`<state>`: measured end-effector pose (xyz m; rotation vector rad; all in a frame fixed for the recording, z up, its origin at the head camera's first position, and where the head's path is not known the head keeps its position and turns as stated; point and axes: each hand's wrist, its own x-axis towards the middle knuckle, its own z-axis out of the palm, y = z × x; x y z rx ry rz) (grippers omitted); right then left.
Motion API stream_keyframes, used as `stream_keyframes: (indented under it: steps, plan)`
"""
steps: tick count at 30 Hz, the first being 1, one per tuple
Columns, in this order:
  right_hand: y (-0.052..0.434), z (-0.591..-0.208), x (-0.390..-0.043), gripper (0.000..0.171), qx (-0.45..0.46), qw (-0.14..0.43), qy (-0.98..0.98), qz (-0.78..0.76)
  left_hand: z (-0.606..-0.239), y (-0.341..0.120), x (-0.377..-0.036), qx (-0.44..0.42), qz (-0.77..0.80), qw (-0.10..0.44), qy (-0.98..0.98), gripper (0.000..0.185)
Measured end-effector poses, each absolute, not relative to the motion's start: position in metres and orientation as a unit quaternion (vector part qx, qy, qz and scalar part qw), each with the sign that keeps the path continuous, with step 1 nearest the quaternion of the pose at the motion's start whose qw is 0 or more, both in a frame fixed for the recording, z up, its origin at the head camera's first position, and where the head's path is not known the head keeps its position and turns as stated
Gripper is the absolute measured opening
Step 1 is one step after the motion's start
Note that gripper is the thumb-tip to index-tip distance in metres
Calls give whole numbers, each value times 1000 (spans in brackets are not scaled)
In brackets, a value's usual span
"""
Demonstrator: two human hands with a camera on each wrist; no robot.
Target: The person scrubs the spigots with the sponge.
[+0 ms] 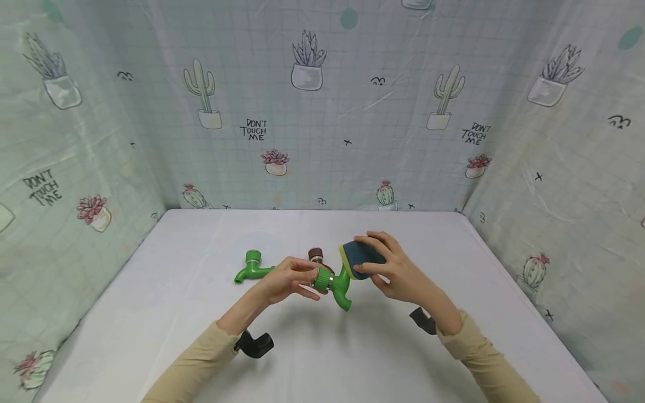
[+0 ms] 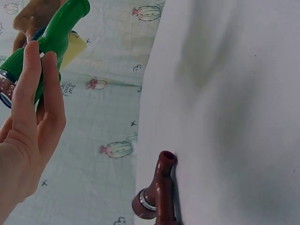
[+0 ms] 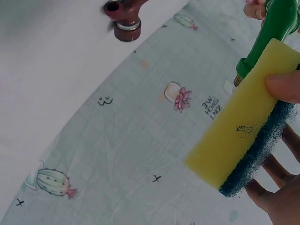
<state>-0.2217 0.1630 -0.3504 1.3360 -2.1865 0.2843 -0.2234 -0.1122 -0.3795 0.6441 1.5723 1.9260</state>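
Observation:
Over the white table, my left hand (image 1: 289, 280) grips a green plastic tap (image 1: 340, 285) by its ribbed knob. In the head view the tap's spout points down. A two-layer sponge (image 1: 364, 258), yellow on one side and dark blue on the scouring side, is held between the thumb and fingers of my right hand (image 1: 403, 274). The yellow face of the sponge (image 3: 234, 126) is turned toward the tap and overlaps its body near the threaded inlet end in the right wrist view. Two long fingers of the left hand (image 2: 37, 108) lie along the tap (image 2: 61, 33) in the left wrist view.
Another green tap (image 1: 252, 271) lies on the white table (image 1: 453, 358) left of the hands. Behind the held tap is a dark red tap (image 1: 316, 255). Black curved pieces (image 1: 255, 345) show beside both wrists. Cactus-print cloth (image 1: 322, 112) hangs at the back and sides.

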Motion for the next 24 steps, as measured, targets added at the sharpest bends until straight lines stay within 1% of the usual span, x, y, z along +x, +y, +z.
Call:
stream_keyframes:
  steps: [3, 5, 6, 9, 12, 15, 17, 22, 24]
  plan:
    - [164, -350, -224, 41, 492, 280, -816, 112, -381, -112, -225, 251, 724, 282, 577, 28]
    - [163, -350, -224, 40, 491, 277, -818, 116, -381, -112, -225, 249, 733, 280, 567, 28]
    - [162, -351, -223, 40, 491, 273, -819, 118, -381, -112, -225, 241, 739, 281, 563, 25]
    - [160, -355, -218, 40, 495, 262, -819, 125, -378, -109, -223, 194, 758, 271, 561, 17]
    - [156, -360, -211, 43, 508, 264, -809, 130, -375, -104, -221, 132, 768, 249, 575, 18]
    - [152, -363, -204, 47, 522, 289, -792, 132, -373, -99, -220, 113, 766, 225, 591, 34]
    - [150, -365, -201, 46, 525, 308, -782, 131, -373, -95, -220, 113, 765, 211, 598, 40]
    - [147, -372, -198, 28, 526, 350, -764, 131, -375, -85, -218, 98, 765, 185, 609, 35]
    - [146, -374, -197, 26, 527, 360, -759, 130, -376, -82, -217, 87, 761, 183, 616, 33]
